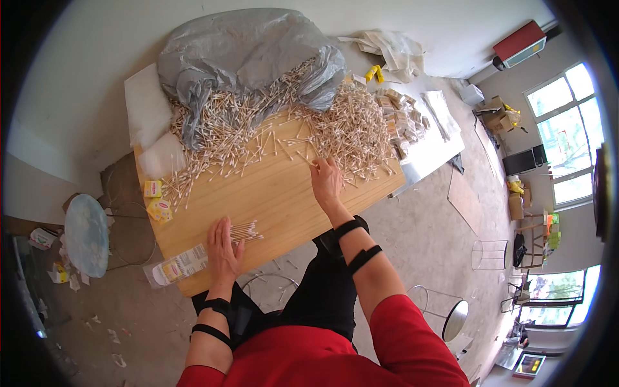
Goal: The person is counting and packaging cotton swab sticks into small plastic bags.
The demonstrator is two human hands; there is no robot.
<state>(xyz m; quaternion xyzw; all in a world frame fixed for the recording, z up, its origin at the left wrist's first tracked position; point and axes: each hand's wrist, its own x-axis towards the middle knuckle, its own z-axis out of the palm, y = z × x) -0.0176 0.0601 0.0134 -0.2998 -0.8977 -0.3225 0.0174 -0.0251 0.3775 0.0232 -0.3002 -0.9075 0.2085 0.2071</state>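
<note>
My left hand (224, 250) lies flat near the table's front edge, fingers stretched out. Its thumb side is against a small row of cotton swabs (247, 231), lined up side by side. Farther right, my right hand (327, 182) reaches to the edge of the big heap of loose cotton swabs (361, 129). Its thumb and fingertips are pinched on a cotton swab (303, 157); whether more are in the grip is hidden. A printed clear plastic pouch (182, 265) rests left of my left hand, at the table corner.
A large grey plastic bag (245, 48) spills swabs across the back of the wooden table (271, 200). Small yellow packets (158, 209) sit at the left edge. Small packed bundles (403, 116) lie on a side surface at right. A round stool (88, 235) stands left.
</note>
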